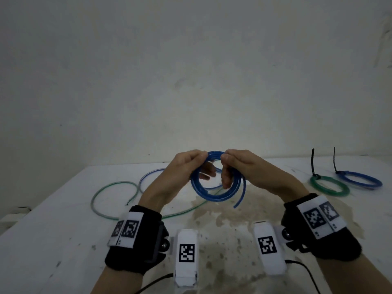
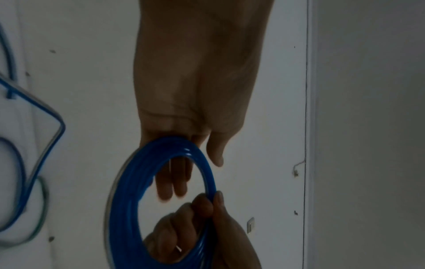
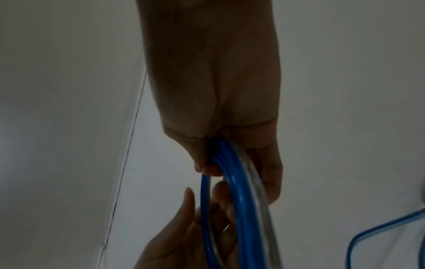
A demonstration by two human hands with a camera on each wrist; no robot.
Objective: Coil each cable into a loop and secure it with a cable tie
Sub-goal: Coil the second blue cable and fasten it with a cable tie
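I hold a blue cable (image 1: 214, 196) wound into a several-turn coil above the white table (image 1: 63, 230). My left hand (image 1: 201, 164) grips the coil's top left, thumb outside and fingers reaching through the loop. My right hand (image 1: 226, 168) grips the top right, fingers curled round the strands. One free end (image 1: 239, 201) hangs off the coil's right side. The left wrist view shows the coil (image 2: 128, 191) under my left hand (image 2: 184, 171), with the right hand's fingers (image 2: 202, 205) clamped on it. In the right wrist view my right hand (image 3: 240, 182) encloses the bundled strands (image 3: 243, 209).
A loose green cable (image 1: 110, 184) and a loose pale blue cable (image 1: 148, 175) sprawl on the table behind my left hand. At the far right lie a tied green coil (image 1: 328, 186) and a tied blue coil (image 1: 360, 180), each with a black cable tie (image 1: 313, 162) sticking up.
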